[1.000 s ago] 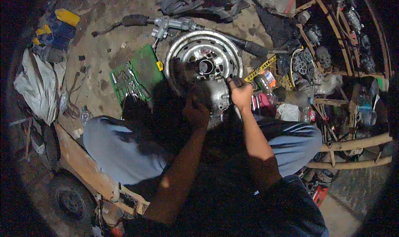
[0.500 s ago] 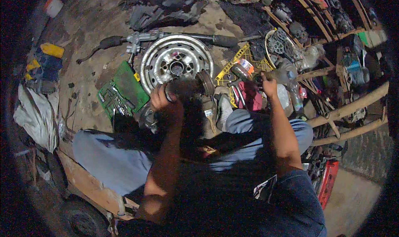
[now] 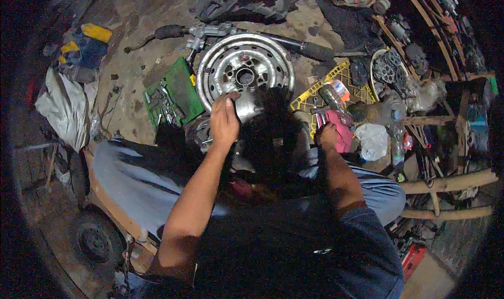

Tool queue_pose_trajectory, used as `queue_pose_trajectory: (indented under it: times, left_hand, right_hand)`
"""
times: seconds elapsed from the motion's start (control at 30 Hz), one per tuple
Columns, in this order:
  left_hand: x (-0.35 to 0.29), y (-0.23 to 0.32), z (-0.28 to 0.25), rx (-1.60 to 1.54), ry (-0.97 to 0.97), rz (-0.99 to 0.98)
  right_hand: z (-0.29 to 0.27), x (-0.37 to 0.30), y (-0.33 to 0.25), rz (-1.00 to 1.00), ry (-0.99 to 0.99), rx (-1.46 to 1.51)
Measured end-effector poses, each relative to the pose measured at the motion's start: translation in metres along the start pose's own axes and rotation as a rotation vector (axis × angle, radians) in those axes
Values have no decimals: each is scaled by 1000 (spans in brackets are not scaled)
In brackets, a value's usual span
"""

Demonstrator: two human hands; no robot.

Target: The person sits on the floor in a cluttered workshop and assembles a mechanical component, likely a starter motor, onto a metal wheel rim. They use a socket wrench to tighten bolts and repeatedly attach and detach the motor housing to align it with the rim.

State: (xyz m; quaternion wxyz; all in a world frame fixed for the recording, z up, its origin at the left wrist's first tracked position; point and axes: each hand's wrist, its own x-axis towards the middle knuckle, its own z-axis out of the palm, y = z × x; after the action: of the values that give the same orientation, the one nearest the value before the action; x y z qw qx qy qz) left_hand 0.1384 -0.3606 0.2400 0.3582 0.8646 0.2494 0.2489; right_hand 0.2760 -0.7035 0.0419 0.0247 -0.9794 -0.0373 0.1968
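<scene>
A silver wheel rim (image 3: pixel 286 63) lies on the ground in front of me. My left hand (image 3: pixel 226 121) is at its near edge, fingers stretched and close together, against the side of a shiny rounded metal part (image 3: pixel 249 105). Deep shadow hides most of what lies right of that part. Beside a pink cloth (image 3: pixel 342 132) is my right hand (image 3: pixel 327 136), its fingers curled; what they hold, if anything, cannot be made out. Small metal pieces (image 3: pixel 320 115) lie just beyond those fingers.
Left of the rim is a green tool case (image 3: pixel 184 86) with sockets. A yellow crate (image 3: pixel 344 71), a clear bottle (image 3: pixel 397 136) and a white plastic bag (image 3: pixel 373 141) are at right. A long steering rack (image 3: pixel 215 30) lies behind the rim. Wooden poles (image 3: pixel 446 183) stand right.
My right hand has come down and inward from beside the bottle to the pink cloth. My left hand's fingers have straightened against the metal part. The whole view has shifted.
</scene>
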Motion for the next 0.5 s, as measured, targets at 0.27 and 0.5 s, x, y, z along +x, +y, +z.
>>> queue_pose_trajectory:
  times: [0.27,0.5]
  left_hand:
    - [-4,-21,11,34,-6,27]
    - [-7,-86,67,176,-161,150]
  right_hand:
    - [3,20,22,-98,-51,286]
    - [-113,-25,-29,-220,278,308]
